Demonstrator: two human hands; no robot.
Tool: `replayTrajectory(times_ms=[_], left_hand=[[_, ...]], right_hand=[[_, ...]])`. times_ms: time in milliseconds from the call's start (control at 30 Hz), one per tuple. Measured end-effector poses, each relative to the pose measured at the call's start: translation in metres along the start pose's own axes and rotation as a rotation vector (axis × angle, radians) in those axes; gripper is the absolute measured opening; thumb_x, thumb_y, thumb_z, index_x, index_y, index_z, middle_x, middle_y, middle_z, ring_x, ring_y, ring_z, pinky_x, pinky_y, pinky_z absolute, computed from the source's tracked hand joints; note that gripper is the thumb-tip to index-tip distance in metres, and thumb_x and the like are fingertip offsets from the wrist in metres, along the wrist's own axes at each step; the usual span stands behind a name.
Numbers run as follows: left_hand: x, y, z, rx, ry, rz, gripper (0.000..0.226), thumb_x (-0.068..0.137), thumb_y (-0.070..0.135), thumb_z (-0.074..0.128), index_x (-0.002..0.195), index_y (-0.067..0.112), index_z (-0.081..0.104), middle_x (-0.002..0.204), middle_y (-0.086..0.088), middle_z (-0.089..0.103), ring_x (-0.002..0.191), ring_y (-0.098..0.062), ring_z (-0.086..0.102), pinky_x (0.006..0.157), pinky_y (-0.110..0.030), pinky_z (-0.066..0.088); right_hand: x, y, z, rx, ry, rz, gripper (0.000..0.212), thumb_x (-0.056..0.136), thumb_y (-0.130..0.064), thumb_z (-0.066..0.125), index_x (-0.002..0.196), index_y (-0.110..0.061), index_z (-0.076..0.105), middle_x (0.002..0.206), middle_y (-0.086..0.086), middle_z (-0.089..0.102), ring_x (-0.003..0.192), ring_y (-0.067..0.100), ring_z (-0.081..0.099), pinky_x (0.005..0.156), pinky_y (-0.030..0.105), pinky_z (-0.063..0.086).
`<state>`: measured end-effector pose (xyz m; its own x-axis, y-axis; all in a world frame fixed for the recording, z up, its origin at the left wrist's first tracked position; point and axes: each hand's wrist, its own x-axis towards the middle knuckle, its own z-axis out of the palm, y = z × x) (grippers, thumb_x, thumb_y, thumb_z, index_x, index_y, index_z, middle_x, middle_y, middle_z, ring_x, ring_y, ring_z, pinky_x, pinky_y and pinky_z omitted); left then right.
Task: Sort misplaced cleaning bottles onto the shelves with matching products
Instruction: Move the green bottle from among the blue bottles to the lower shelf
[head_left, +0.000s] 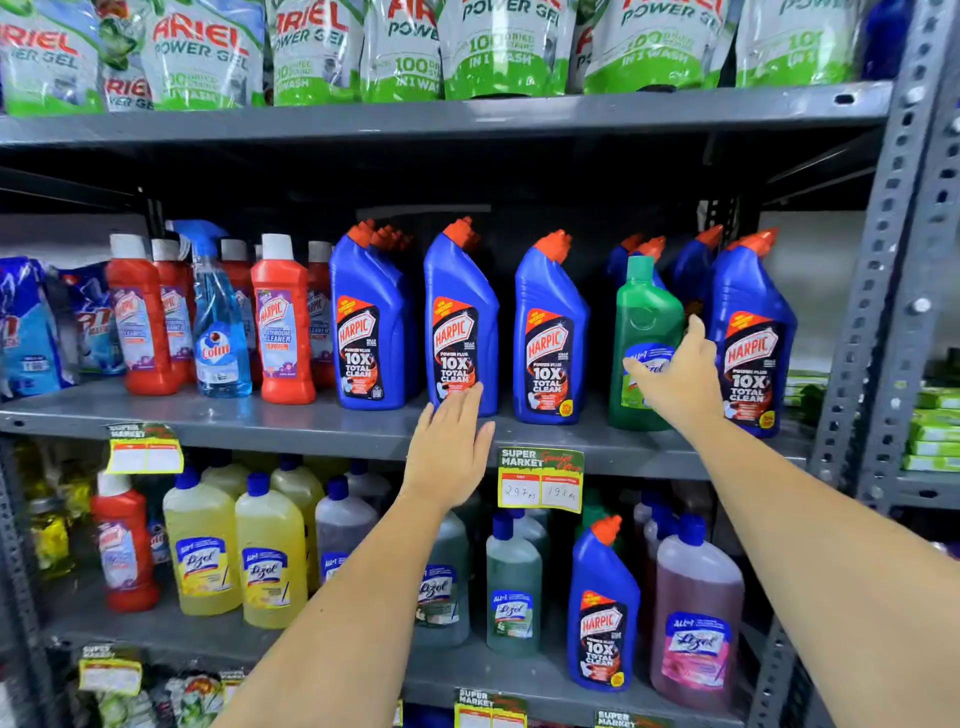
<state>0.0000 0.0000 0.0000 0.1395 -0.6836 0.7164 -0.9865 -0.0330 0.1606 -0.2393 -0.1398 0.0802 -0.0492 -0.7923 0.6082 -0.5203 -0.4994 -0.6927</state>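
Green Lizol bottle (644, 332) stands among blue Harpic bottles (548, 338) on the middle shelf (311, 421). Right hand (675, 376) touches its label, fingers loosely spread, not gripping. Left hand (449, 449) flat, fingers together, at shelf edge.

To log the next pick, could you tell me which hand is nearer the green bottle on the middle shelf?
Right. The right hand is on the green bottle; the left hand is at the shelf edge to its left.

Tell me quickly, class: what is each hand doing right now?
Left hand: open and flat, holding nothing, by a blue Harpic bottle.
Right hand: open against the green Lizol bottle, not clearly gripping.
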Motion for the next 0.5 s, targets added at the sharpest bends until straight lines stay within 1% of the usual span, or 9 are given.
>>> replayTrajectory(times_ms=[67,133,200,233,300,333,367,433,500], left_hand=[[-0.003,-0.003,0.003,0.069,-0.061,0.028,0.044,0.102,0.033,0.034,0.139,0.009,0.040,0.134,-0.010,0.055,0.125,-0.026,0.047,0.109,-0.041,0.027],[-0.005,-0.005,0.007,0.111,-0.077,0.042,0.039,0.102,0.032,0.036,0.130,0.009,0.051,0.130,-0.009,0.060,0.121,-0.025,0.051,0.105,-0.039,0.030],[-0.005,-0.006,0.008,0.108,-0.070,0.047,0.038,0.102,0.030,0.037,0.128,0.008,0.054,0.131,-0.009,0.060,0.123,-0.026,0.050,0.105,-0.039,0.031],[-0.005,-0.006,0.008,0.114,-0.065,0.050,0.038,0.102,0.030,0.037,0.129,0.009,0.053,0.133,-0.009,0.059,0.125,-0.025,0.049,0.106,-0.039,0.030],[-0.005,-0.005,0.009,0.127,-0.052,0.058,0.038,0.102,0.030,0.037,0.130,0.009,0.053,0.134,-0.010,0.058,0.126,-0.026,0.049,0.107,-0.040,0.031],[-0.006,-0.006,0.010,0.127,-0.044,0.064,0.038,0.102,0.029,0.037,0.130,0.008,0.054,0.134,-0.010,0.058,0.126,-0.026,0.049,0.107,-0.040,0.031],[-0.007,-0.006,0.010,0.121,-0.039,0.062,0.038,0.102,0.029,0.038,0.129,0.008,0.054,0.133,-0.011,0.059,0.125,-0.027,0.050,0.107,-0.041,0.032],[-0.007,-0.005,0.010,0.112,-0.025,0.064,0.037,0.101,0.028,0.040,0.128,0.007,0.056,0.131,-0.012,0.060,0.123,-0.028,0.052,0.106,-0.042,0.033],[-0.007,-0.005,0.011,0.103,-0.005,0.069,0.036,0.101,0.027,0.043,0.126,0.006,0.057,0.129,-0.013,0.061,0.122,-0.029,0.053,0.105,-0.043,0.035]], right_hand=[[0.004,0.005,0.000,0.085,-0.096,0.056,0.106,0.072,-0.037,0.082,0.152,-0.011,0.017,0.145,0.020,0.041,0.128,0.037,0.047,0.105,0.049,0.042],[0.009,0.017,0.003,0.107,-0.163,0.110,0.103,0.069,-0.035,0.085,0.148,-0.010,0.024,0.138,0.018,0.051,0.123,0.035,0.053,0.103,0.047,0.044],[0.010,0.024,0.008,0.067,-0.139,0.110,0.092,0.068,-0.032,0.086,0.140,-0.008,0.034,0.129,0.016,0.059,0.114,0.033,0.058,0.095,0.044,0.047],[0.011,0.027,0.010,0.071,-0.119,0.104,0.085,0.068,-0.031,0.086,0.135,-0.008,0.039,0.124,0.015,0.062,0.108,0.032,0.060,0.089,0.041,0.048],[0.010,0.030,0.013,0.097,-0.097,0.096,0.073,0.067,-0.030,0.087,0.124,-0.006,0.047,0.117,0.013,0.064,0.096,0.026,0.059,0.079,0.034,0.044],[0.011,0.031,0.014,0.107,-0.097,0.097,0.070,0.068,-0.030,0.087,0.121,-0.005,0.049,0.117,0.013,0.064,0.095,0.025,0.058,0.078,0.033,0.043],[0.012,0.032,0.015,0.110,-0.100,0.097,0.069,0.068,-0.030,0.087,0.120,-0.005,0.050,0.118,0.014,0.063,0.099,0.027,0.059,0.079,0.034,0.044],[0.015,0.034,0.015,0.114,-0.115,0.113,0.073,0.067,-0.031,0.088,0.121,-0.004,0.048,0.121,0.015,0.061,0.107,0.031,0.060,0.088,0.042,0.048],[0.018,0.034,0.014,0.118,-0.121,0.126,0.078,0.065,-0.029,0.089,0.122,-0.003,0.043,0.123,0.017,0.060,0.109,0.035,0.061,0.093,0.049,0.048]])
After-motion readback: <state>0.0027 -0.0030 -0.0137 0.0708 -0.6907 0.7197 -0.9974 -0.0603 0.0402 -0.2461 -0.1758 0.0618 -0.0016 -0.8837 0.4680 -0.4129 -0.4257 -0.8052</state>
